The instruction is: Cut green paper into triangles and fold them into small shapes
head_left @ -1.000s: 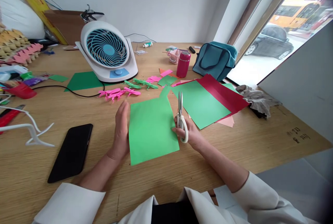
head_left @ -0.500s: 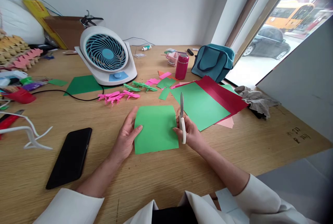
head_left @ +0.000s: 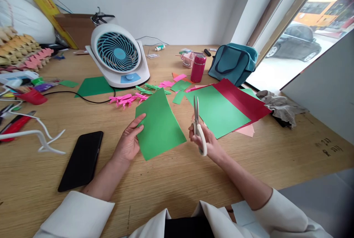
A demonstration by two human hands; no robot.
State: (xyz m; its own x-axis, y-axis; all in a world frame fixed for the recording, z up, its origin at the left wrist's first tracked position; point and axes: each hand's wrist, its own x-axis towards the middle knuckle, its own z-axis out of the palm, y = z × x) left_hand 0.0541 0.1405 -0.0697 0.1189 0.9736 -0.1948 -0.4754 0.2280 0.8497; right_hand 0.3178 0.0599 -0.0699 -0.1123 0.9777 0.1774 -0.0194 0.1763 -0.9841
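Observation:
A green sheet of paper (head_left: 159, 127) is pinched at its left edge by my left hand (head_left: 129, 140), held tilted above the table with a slight curve. My right hand (head_left: 208, 142) grips a pair of white-handled scissors (head_left: 201, 138), the blades pointing up and slightly parted. The scissors are just right of the paper and apart from it. Beyond them lie a larger light green sheet (head_left: 218, 110) and dark red sheets (head_left: 240, 99). Pink paper cutouts (head_left: 125, 100) and green cutouts (head_left: 148, 89) lie behind the held paper, the green ones partly hidden by it.
A black phone (head_left: 81, 160) lies left of my left forearm. Farther back stand a white fan (head_left: 118, 55), a red thermos (head_left: 198, 69) and a teal bag (head_left: 232, 64). White cables (head_left: 38, 136) and a red cup (head_left: 33, 96) are at the far left.
My right hand has let go of the paper's right edge and moved slightly right with the scissors. The paper has turned and tilted in my left hand. The view has shifted slightly left.

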